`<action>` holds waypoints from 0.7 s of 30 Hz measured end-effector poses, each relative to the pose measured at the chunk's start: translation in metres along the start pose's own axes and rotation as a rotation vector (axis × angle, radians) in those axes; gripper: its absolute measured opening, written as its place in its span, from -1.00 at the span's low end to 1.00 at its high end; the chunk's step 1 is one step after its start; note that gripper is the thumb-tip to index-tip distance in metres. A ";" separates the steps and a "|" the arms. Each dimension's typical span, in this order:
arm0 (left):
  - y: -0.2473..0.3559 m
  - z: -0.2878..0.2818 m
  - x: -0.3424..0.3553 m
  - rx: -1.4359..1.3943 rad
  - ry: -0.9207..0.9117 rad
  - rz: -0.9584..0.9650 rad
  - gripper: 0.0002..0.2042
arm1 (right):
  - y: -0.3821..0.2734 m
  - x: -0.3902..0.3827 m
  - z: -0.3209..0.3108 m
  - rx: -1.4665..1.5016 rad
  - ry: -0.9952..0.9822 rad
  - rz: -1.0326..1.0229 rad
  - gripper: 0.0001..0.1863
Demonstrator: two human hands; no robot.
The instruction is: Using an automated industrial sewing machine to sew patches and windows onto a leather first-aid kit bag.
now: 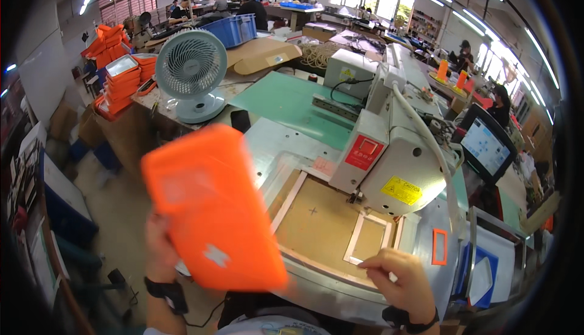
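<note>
Orange flat panel [213, 207], blurred, fills near left, raised over worktop [280, 101] edge; left hand [159, 244] grips its lower corner, fingers closed behind it. Right hand [398, 277] rests at near edge of wooden frame jig [322, 216], fingers curled, empty, under white sewing machine [395, 158]. Desk fan [191, 73] stands far left w/ orange stacks [118, 76] beyond.

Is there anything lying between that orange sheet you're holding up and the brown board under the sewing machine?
Nothing visible: the orange sheet in the left hand hangs beside the brown board, whose near part lies bare.
</note>
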State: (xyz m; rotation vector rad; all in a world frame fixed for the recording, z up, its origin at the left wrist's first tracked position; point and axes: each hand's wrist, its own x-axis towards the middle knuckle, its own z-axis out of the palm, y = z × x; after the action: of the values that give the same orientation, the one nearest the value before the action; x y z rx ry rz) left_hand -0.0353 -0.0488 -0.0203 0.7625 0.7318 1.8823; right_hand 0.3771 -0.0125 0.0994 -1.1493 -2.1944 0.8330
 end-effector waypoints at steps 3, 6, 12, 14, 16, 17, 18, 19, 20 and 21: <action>0.049 -0.079 -0.001 -0.105 0.315 0.139 -0.53 | -0.025 -0.001 0.004 0.532 -0.294 -0.218 -0.77; 0.075 -0.224 -0.009 -0.178 0.612 0.224 -0.55 | -0.043 -0.005 0.017 0.997 -0.486 -0.403 -0.70; -0.015 -0.284 -0.019 -0.112 1.020 -0.049 -0.50 | -0.054 -0.006 0.046 1.364 -0.588 -0.698 -0.57; -0.060 -0.293 -0.031 -0.084 0.929 -0.217 -0.50 | -0.053 -0.010 0.046 1.348 -0.551 -0.705 -0.55; -0.102 -0.381 -0.057 -0.118 0.670 -0.269 -0.54 | -0.050 -0.019 0.048 1.352 -0.550 -0.706 -0.54; -0.126 -0.380 -0.048 0.003 0.778 -0.436 -0.55 | -0.049 -0.024 0.049 1.297 -0.511 -0.701 -0.53; -0.130 -0.378 -0.056 0.143 0.914 -0.567 -0.57 | -0.043 -0.025 0.051 1.274 -0.504 -0.715 -0.53; -0.134 -0.377 -0.066 0.215 1.005 -0.621 -0.58 | -0.036 -0.024 0.052 1.217 -0.492 -0.753 -0.52; -0.152 -0.366 -0.059 0.281 1.055 -0.715 -0.60 | -0.039 -0.029 0.051 1.142 -0.401 -0.765 -0.53; -0.158 -0.351 -0.056 0.276 1.074 -0.717 -0.61 | -0.038 -0.033 0.051 1.076 -0.326 -0.787 -0.54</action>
State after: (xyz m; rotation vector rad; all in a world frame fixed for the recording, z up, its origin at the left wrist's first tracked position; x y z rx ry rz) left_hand -0.1971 -0.0989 -0.3708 -0.4383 1.6736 1.4090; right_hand 0.3390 -0.0717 0.0874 0.3593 -1.6870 1.5409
